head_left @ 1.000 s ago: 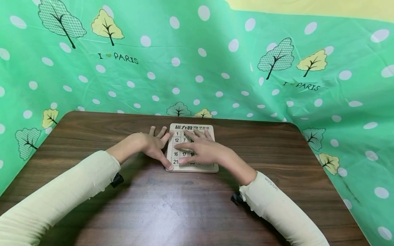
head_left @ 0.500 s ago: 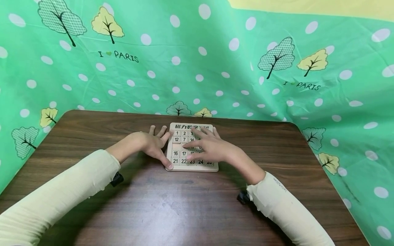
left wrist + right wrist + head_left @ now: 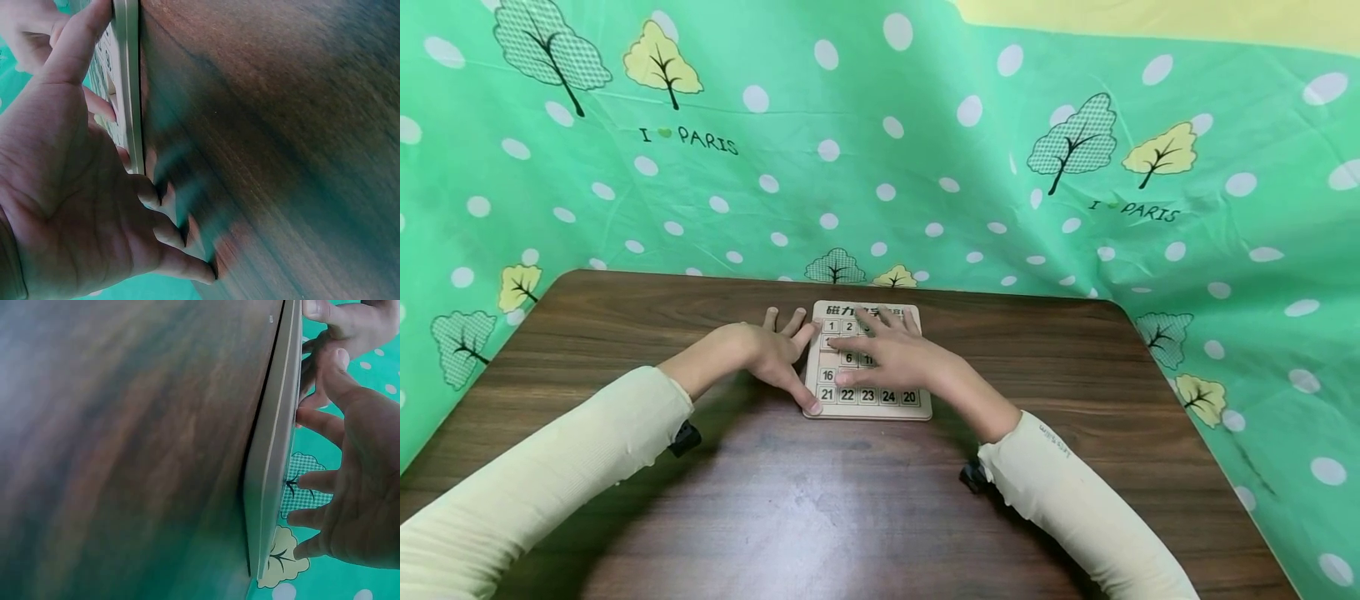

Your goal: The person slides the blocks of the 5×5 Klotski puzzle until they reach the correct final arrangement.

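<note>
A pale number sliding puzzle [image 3: 868, 412] lies flat near the table's far edge, with dark lettering along its top. My left hand [image 3: 769, 354] steadies its left side, thumb on the lower left corner and index finger at the upper left edge; the other fingertips rest on the table in the left wrist view. My right hand [image 3: 898, 358] spreads over the tiles, its index fingertip on the first tile of the second row. Just below that tile is a gap in the third row. The right palm hides much of the puzzle's right half.
The dark wood-grain table [image 3: 820, 508] stretches around the puzzle. Behind it hangs a green cloth [image 3: 880, 167] with white dots and printed trees, close to the puzzle's top edge.
My right hand first slid right along the third row, then came back left and up to the second row's first tile. The left hand stays in place.
</note>
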